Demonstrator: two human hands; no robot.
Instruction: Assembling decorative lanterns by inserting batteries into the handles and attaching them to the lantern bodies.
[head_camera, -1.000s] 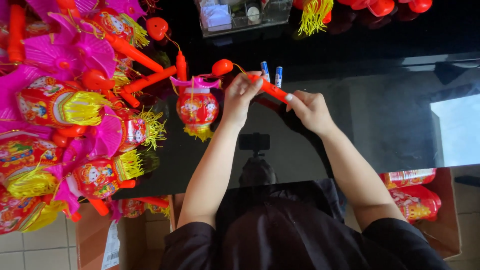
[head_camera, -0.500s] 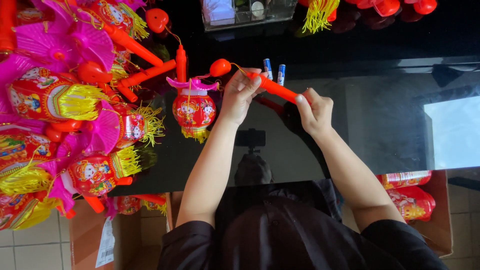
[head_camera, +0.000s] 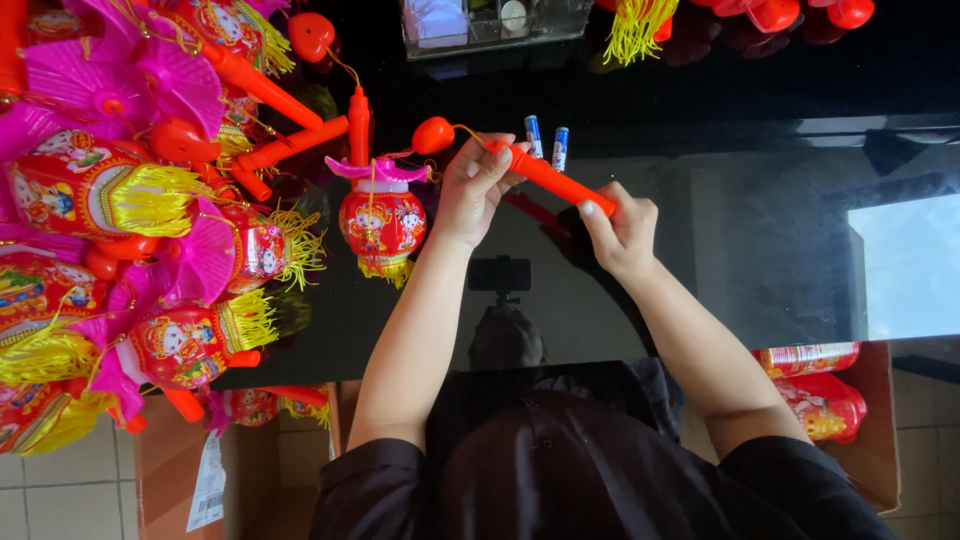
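Both of my hands hold one orange plastic handle stick (head_camera: 548, 175) over a black glossy table (head_camera: 760, 250). My left hand (head_camera: 472, 185) grips its upper end, near the red bulb tip (head_camera: 433, 134) with a gold cord. My right hand (head_camera: 618, 225) grips the lower end. A small red and pink toy lantern (head_camera: 381, 212) with a yellow tassel lies just left of my left hand. Two small blue and white batteries (head_camera: 547, 143) lie on the table just beyond the stick.
A big heap of pink, red and yellow toy lanterns (head_camera: 130, 210) fills the left side. A clear plastic box (head_camera: 490, 22) stands at the far edge. A cardboard box with more lanterns (head_camera: 825, 400) sits on the floor at lower right.
The stick has shifted a little left and down with both hands. The small lantern now lies slightly lower and further left of my left hand.
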